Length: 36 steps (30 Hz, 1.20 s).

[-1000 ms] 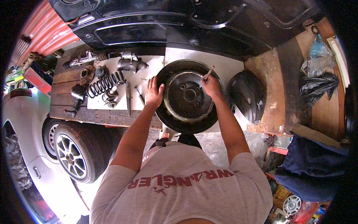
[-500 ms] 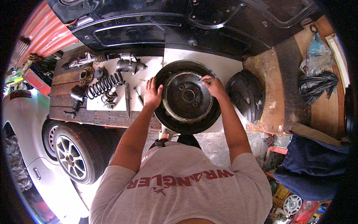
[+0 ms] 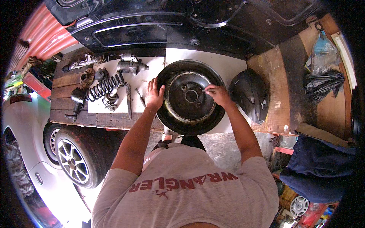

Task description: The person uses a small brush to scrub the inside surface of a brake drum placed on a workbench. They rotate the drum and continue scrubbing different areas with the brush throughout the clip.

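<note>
A black steel wheel rim (image 3: 175,107) lies flat on the bench, its round centre hole and several bolt holes facing up. My left hand (image 3: 154,95) rests against the rim's left edge, fingers stretched forward and thumb apart. Over the right part of the centre disc, my right hand (image 3: 217,95) is closed in a pinch. Something small and pale shows at its fingertips, too small to name. A slim dark-handled tool (image 3: 140,97) and a long flat dark blade-like piece (image 3: 129,100) lie left of my left hand.
On the bench's left stand a coil-spring shock absorber (image 3: 108,87), a starter motor (image 3: 129,66) and a round hub (image 3: 87,77). A black helmet (image 3: 249,95) sits right of the rim. A black car panel (image 3: 152,34) borders the back. A tyre (image 3: 97,152) stands below left.
My right hand has moved from the upper right of the rim's disc down and slightly nearer, still pinched. My left hand keeps its place on the rim's edge.
</note>
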Tool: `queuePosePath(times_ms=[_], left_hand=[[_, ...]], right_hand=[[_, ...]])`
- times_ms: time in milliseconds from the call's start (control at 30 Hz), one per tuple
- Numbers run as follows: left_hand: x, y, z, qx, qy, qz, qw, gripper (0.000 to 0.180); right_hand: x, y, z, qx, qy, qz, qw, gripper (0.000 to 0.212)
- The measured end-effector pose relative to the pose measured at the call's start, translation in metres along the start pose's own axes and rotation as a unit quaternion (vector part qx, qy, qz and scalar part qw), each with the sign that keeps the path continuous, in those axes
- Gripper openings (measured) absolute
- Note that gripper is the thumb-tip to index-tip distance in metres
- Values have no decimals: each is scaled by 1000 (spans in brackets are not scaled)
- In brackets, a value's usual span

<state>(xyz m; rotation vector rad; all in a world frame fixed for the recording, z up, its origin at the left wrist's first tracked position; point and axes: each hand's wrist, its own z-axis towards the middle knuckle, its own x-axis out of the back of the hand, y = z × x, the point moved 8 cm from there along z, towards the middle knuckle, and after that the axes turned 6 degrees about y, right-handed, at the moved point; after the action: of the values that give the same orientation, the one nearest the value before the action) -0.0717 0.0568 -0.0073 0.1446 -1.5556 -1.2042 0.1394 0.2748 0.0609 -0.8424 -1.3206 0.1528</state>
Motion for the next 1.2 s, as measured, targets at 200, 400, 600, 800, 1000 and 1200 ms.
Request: queuePosePath(times_ms=[200, 400, 600, 800, 1000, 1200], left_hand=[[0, 2, -1, 11, 1, 7, 1000, 65], [1, 0, 1, 2, 5, 7, 1000, 66], [-1, 3, 0, 3, -5, 12, 1000, 67], [1, 2, 0, -3, 1, 23, 1000, 65], [-2, -1, -1, 16, 0, -29, 999, 64], [-2, -6, -1, -5, 25, -66, 997, 60]], right_hand=[[14, 2, 10, 5, 126, 10, 992, 9], [-21, 1, 15, -7, 14, 76, 997, 13], [-18, -3, 16, 0, 73, 52, 996, 14], [-18, -13, 14, -25, 6, -30, 999, 15], [-33, -8, 19, -5, 13, -6, 1000, 16], [-19, -19, 36, -13, 11, 57, 998, 14]])
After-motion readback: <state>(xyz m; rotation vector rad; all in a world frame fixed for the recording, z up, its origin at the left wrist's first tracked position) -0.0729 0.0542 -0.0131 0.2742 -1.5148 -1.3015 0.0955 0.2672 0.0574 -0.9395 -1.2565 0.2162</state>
